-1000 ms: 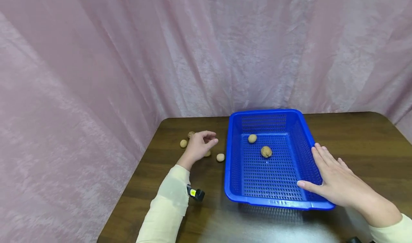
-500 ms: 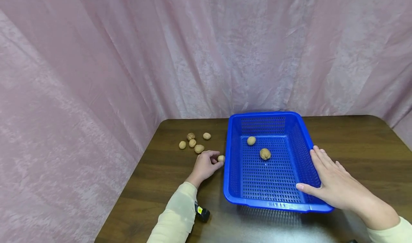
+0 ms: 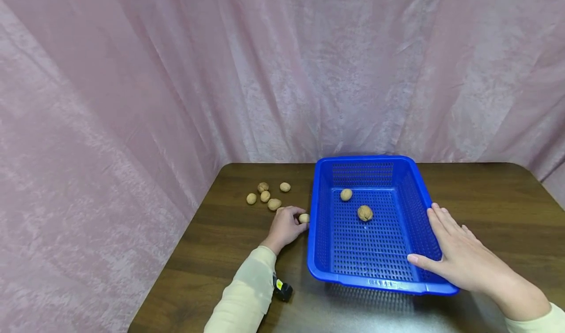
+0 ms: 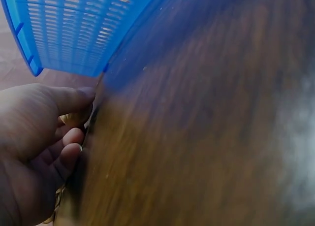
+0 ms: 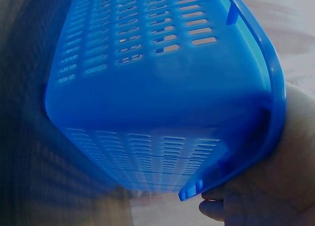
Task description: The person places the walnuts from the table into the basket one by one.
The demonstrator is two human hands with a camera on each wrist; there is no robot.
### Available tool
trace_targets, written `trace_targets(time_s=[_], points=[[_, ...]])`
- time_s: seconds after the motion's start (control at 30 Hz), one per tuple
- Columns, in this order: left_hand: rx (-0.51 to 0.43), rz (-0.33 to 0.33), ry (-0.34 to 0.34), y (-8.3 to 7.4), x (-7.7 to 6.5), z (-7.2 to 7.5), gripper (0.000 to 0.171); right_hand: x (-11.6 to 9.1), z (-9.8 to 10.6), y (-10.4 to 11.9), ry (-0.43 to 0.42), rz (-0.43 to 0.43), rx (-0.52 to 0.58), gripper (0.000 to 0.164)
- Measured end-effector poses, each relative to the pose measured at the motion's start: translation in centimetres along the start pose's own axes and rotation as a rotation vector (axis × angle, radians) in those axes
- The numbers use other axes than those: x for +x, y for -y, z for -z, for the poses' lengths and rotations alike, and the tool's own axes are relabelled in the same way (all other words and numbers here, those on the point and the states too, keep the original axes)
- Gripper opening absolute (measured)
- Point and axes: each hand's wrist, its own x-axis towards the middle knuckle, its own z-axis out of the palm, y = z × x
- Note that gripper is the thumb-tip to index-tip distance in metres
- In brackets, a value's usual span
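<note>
Between thumb and fingers my left hand (image 3: pixel 284 226) holds a pale walnut (image 3: pixel 304 218) low at the table, just beside the left wall of a blue plastic basket (image 3: pixel 375 283). In the left wrist view the same nut (image 4: pixel 74 118) shows only partly behind the thumb. My right hand (image 3: pixel 470 259) rests on the basket's right rim with its fingers straight and thumb spread over the inside. Two walnuts lie on the basket's perforated floor: a smaller pale one (image 3: pixel 346 194) and a larger brown one (image 3: pixel 365 213).
Several loose walnuts (image 3: pixel 274 204) lie on the dark wooden table (image 3: pixel 212 244), left of the basket and beyond my left hand. A pink curtain (image 3: pixel 273 78) hangs along the table's back and left side.
My left hand has come toward me and to the right, from above the loose walnuts to the one by the basket, and its fingers have closed round it. The right hand stays on the rim.
</note>
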Motion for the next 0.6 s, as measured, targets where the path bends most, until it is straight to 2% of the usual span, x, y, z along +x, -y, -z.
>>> trace_targets(time_s=[0.17, 0.3, 0.43, 0.6], points=[[-0.076, -0.001, -0.009, 0.1, -0.2, 0.6, 0.030, 0.0, -0.1, -0.1, 0.005, -0.001, -0.001, 0.110], [-0.108, -0.006, -0.008, -0.4, -0.2, 1.8, 0.031, -0.1, -0.1, -0.1, 0.006, 0.000, 0.001, 0.110], [-0.113, -0.048, -0.042, -1.4, 0.1, 3.5, 0.030, 0.0, -0.1, -0.1, 0.000, 0.002, -0.001, 0.109], [-0.106, -0.097, -0.094, -3.4, 0.6, 5.7, 0.031, 0.0, -0.1, -0.1, 0.000, 0.003, -0.009, 0.109]])
